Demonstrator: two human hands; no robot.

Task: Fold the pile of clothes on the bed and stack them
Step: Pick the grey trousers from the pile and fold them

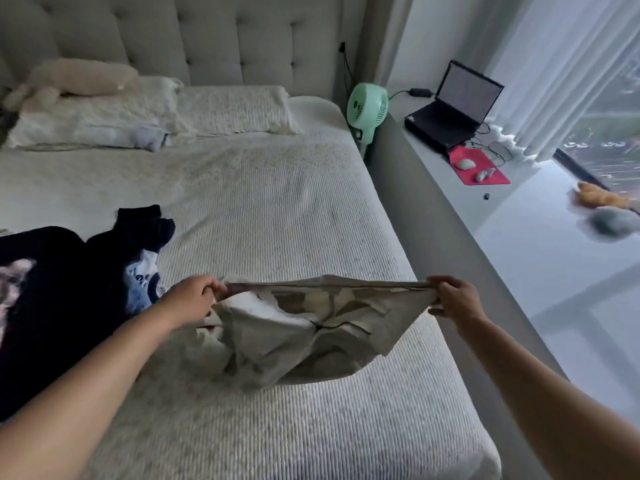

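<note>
Garment (294, 337), beige, is pinched taut along its top edge by left hand (192, 299) and right hand (453, 299) above the bed (277, 209), beside the pile (62, 299); hem likely bunched if lowered unevenly.

bed: wide bed with pale ribbed cover (277, 209)
head end: cream pillows (221, 110)
left side: pile of dark clothes (62, 289)
</note>
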